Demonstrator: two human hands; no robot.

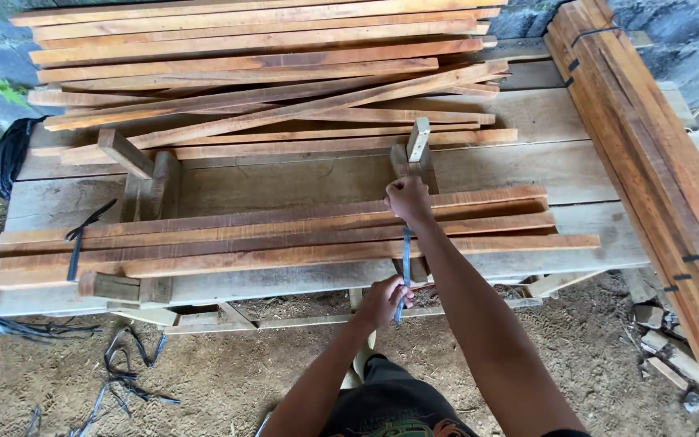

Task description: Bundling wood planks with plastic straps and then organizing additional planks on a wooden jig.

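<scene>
A bundle of long reddish wooden slats lies across a rough wooden table. A dark blue strap runs over the bundle near its middle. My right hand is closed on the strap's upper end at the far side of the bundle, beside an upright wooden block. My left hand grips the strap's lower end just below the table's front edge. Another dark strap wraps the bundle's left end.
A loose pile of slats covers the back of the table. A strapped stack of boards leans along the right. Cut strap pieces lie on the dirt floor at left, wood offcuts at right.
</scene>
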